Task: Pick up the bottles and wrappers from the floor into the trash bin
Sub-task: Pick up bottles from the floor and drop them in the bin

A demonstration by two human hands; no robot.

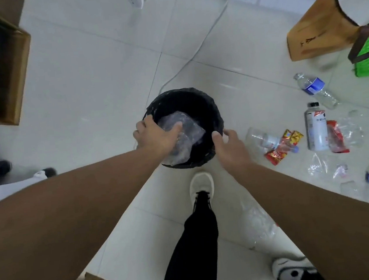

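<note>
While my left hand (pixel 155 135) holds a clear wrapper (pixel 182 137) over the bin (pixel 216 111), my right hand (pixel 229 145) rests loose on its rim. I think I should drop it next. Bottles (pixel 316 126) lie on the floor nearby.

**Two bare arms reaching forward and down**

Both forearms stretch away from the viewer, converging toward the middle of the view. The left hand (pixel 158 135) is palm down, its fingers curled around a clear plastic wrapper (pixel 183 137), with the thumb spread out to the left. The right hand (pixel 230 148) sits just beside it, back of the hand up, fingers loosely bent and holding nothing, thumb pointing forward. Below the arms, one leg in dark trousers ends in a white shoe (pixel 201 183) planted on the floor.
</note>
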